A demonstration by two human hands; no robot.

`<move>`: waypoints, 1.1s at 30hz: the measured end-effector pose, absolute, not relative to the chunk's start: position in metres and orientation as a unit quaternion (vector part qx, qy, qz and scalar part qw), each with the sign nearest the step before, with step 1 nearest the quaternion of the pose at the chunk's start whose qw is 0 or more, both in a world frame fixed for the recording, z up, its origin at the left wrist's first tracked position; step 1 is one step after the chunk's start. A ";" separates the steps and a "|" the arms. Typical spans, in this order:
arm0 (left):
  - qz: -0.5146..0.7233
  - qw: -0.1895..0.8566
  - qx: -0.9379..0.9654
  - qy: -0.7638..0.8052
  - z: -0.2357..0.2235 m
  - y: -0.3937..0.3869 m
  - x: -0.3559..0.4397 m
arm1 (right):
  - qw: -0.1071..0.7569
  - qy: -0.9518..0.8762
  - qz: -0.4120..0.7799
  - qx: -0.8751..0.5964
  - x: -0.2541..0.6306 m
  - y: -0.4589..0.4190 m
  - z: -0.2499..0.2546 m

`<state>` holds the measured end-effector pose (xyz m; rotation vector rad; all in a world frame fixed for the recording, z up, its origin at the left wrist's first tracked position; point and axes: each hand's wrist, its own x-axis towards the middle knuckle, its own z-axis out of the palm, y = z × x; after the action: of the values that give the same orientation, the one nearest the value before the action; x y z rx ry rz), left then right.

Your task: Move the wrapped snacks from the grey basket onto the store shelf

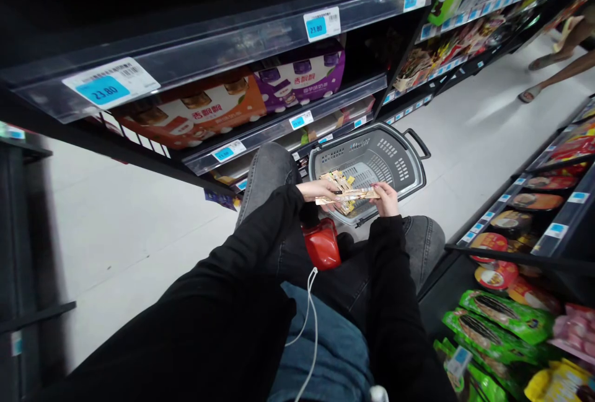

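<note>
Between my two hands, above a grey shopping basket, a thin beige packet is held lengthwise. My left hand closes around its left part, and my right hand pinches its right end. Several similar beige and yellow packets show just behind and below my left hand; whether that hand also grips some of them I cannot tell. The basket stands on the floor between my knees, its black handle at the far right corner. Print on the packet is too small to read.
A dark shelf with price tags holds orange and purple multipack cartons. At right, a low shelf carries green snack bags and round tubs. A red pouch lies by my lap. Another person's legs are farther down the aisle.
</note>
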<state>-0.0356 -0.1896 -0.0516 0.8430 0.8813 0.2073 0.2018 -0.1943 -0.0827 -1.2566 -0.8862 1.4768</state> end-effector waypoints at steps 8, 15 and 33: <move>0.103 0.780 0.439 0.434 -0.047 -0.188 -0.033 | 0.489 -0.349 0.615 -0.510 0.199 -0.196 -0.080; 0.102 0.692 0.549 0.458 -0.045 -0.190 -0.029 | 0.485 -0.376 0.602 -0.511 0.190 -0.197 -0.082; 0.178 0.732 0.499 0.428 -0.054 -0.189 -0.016 | 0.575 -0.382 0.468 -0.552 0.189 -0.196 -0.066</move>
<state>-0.0161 -0.1893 -0.0535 1.0988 0.9417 0.3922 0.1894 -0.1957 -0.0659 -1.2929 -0.8954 1.0957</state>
